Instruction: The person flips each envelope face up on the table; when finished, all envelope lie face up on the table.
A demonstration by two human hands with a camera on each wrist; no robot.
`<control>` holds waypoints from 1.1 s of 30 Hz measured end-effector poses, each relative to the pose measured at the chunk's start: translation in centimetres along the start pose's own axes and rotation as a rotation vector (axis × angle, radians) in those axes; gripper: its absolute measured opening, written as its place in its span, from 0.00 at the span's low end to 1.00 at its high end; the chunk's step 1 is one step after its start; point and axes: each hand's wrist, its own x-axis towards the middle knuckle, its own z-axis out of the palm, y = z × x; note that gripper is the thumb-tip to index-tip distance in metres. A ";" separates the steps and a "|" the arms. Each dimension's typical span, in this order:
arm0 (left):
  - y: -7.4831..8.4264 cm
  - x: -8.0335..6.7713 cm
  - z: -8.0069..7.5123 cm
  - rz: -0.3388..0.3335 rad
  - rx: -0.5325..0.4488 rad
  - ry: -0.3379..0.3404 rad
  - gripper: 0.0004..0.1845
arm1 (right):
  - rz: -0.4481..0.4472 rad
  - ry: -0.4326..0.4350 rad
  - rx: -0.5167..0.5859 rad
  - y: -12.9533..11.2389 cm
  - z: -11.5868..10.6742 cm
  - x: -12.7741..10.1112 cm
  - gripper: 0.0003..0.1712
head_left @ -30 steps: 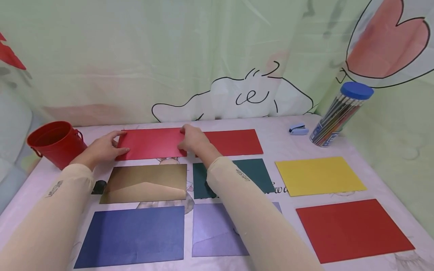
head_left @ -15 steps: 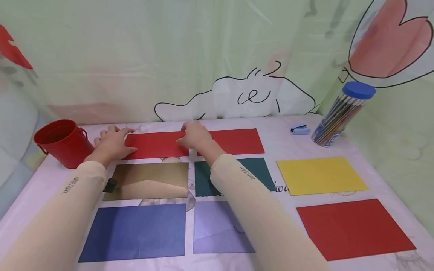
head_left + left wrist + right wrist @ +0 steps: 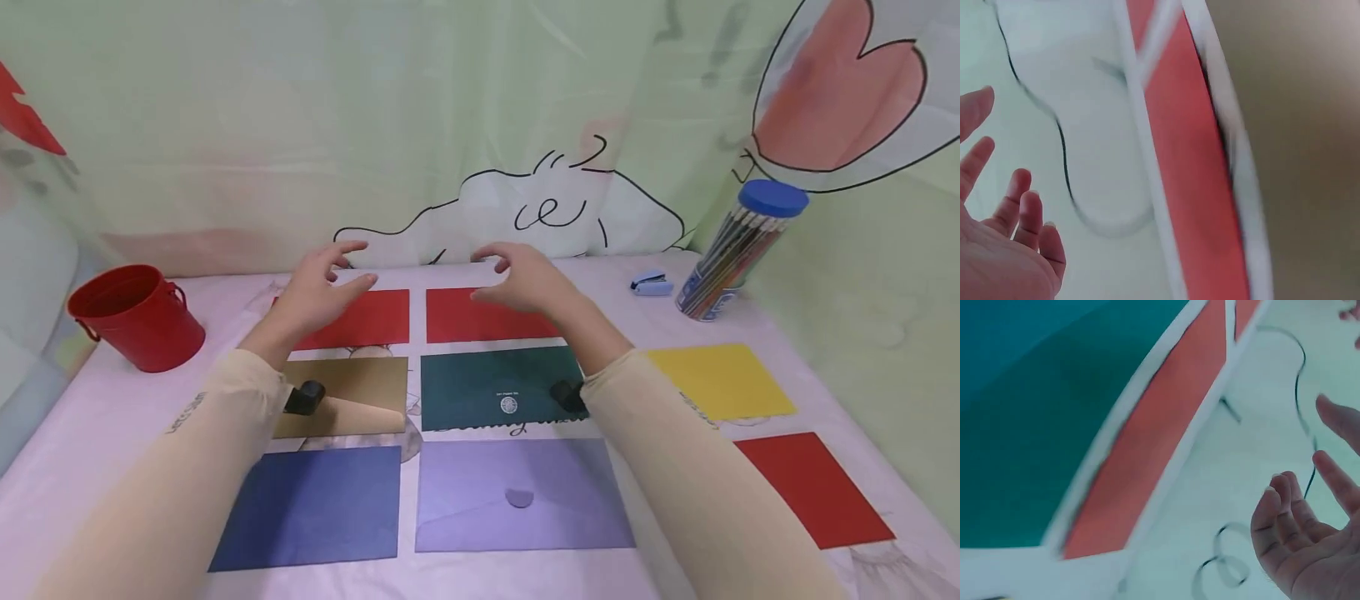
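Both hands hover empty above the far row of envelopes. My left hand (image 3: pixel 318 283) is raised over the left red envelope (image 3: pixel 367 318), fingers spread and relaxed. My right hand (image 3: pixel 521 279) is lifted over the right red envelope (image 3: pixel 472 315), also relaxed. In the left wrist view the left hand (image 3: pixel 1004 250) shows loose fingers beside the red envelope (image 3: pixel 1191 175). The right wrist view shows the right hand (image 3: pixel 1310 531) with empty fingers, the red envelope (image 3: pixel 1147 456) and the green envelope (image 3: pixel 1035 412).
A gold envelope (image 3: pixel 352 396), green envelope (image 3: pixel 495 387), blue envelope (image 3: pixel 315 504) and lilac envelope (image 3: pixel 517 496) lie nearer. A yellow sheet (image 3: pixel 723 379) and red sheet (image 3: pixel 817 487) lie right. A red bucket (image 3: pixel 135 317) stands far left; a stapler (image 3: pixel 651 284) and pencil tub (image 3: pixel 738 250) stand far right.
Both hands have let go of the left red envelope and lifted off it, moving apart. The right hand shifted right, uncovering the green and lilac envelopes. The camera turned slightly.
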 end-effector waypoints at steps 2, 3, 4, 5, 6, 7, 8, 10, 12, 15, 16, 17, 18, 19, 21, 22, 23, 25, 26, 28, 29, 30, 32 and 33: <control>0.9 0.0 1.6 0.013 -0.048 -0.010 0.36 | 0.035 0.007 0.022 1.7 -0.5 -0.7 0.43; 1.3 0.1 2.4 0.017 -0.066 -0.023 0.37 | 0.057 0.010 0.032 2.5 -0.6 -1.0 0.45; 1.5 0.2 3.2 0.027 -0.082 -0.040 0.37 | 0.073 0.013 0.041 3.3 -0.7 -1.2 0.46; 1.8 0.3 4.1 0.032 -0.096 -0.056 0.38 | 0.090 0.015 0.052 4.1 -0.8 -1.4 0.48; 2.0 0.4 4.8 0.038 -0.105 -0.072 0.39 | 0.100 0.020 0.067 4.8 -0.8 -1.6 0.48; 2.2 0.5 5.6 0.042 -0.114 -0.089 0.40 | 0.108 0.025 0.085 5.5 -0.7 -1.8 0.49; 2.2 0.6 6.3 0.041 -0.115 -0.104 0.41 | 0.116 0.030 0.102 6.2 -0.7 -2.0 0.49; 2.2 0.9 7.5 0.040 -0.092 -0.128 0.44 | 0.140 0.038 0.128 7.3 -0.6 -2.3 0.50; 1.9 1.1 8.5 0.031 -0.044 -0.137 0.46 | 0.163 0.034 0.136 8.2 -0.5 -2.5 0.51; 1.3 1.5 9.2 0.014 0.044 -0.148 0.48 | 0.177 -0.003 0.100 9.0 -0.4 -2.4 0.52; 1.1 1.6 9.3 0.008 0.068 -0.149 0.49 | 0.176 -0.021 0.086 9.2 -0.3 -2.3 0.52; 0.9 1.6 9.3 -0.001 0.084 -0.151 0.49 | 0.173 -0.037 0.070 9.4 -0.3 -2.2 0.52; 0.8 1.7 9.3 -0.009 0.098 -0.153 0.50 | 0.169 -0.053 0.053 9.6 -0.2 -2.0 0.52; 0.7 1.8 9.2 -0.013 0.110 -0.157 0.50 | 0.168 -0.068 0.038 9.7 -0.2 -1.8 0.52; 0.7 1.9 9.1 -0.023 0.131 -0.167 0.51 | 0.176 -0.087 0.011 10.1 -0.2 -1.5 0.52; 0.7 2.0 9.1 -0.033 0.138 -0.177 0.51 | 0.185 -0.093 0.000 10.4 -0.2 -1.4 0.51; 0.7 2.0 9.1 -0.043 0.144 -0.186 0.52 | 0.196 -0.098 -0.011 10.6 -0.3 -1.3 0.51; 0.7 2.1 9.2 -0.058 0.158 -0.202 0.52 | 0.216 -0.109 -0.030 11.1 -0.4 -1.2 0.51; 0.8 2.2 9.2 -0.064 0.166 -0.210 0.53 | 0.226 -0.114 -0.036 11.4 -0.4 -1.2 0.52; 0.8 2.3 9.4 -0.070 0.180 -0.222 0.53 | 0.239 -0.122 -0.039 11.8 -0.5 -1.2 0.52; 0.8 2.4 9.5 -0.069 0.191 -0.225 0.53 | 0.243 -0.125 -0.036 12.0 -0.5 -1.3 0.52; 0.9 2.5 9.6 -0.067 0.203 -0.229 0.53 | 0.246 -0.128 -0.033 12.2 -0.5 -1.3 0.52; 1.0 2.6 9.8 -0.064 0.224 -0.234 0.52 | 0.245 -0.128 -0.023 12.4 -0.4 -1.4 0.52; 1.1 2.7 9.9 -0.064 0.233 -0.235 0.52 | 0.244 -0.126 -0.021 12.5 -0.4 -1.4 0.51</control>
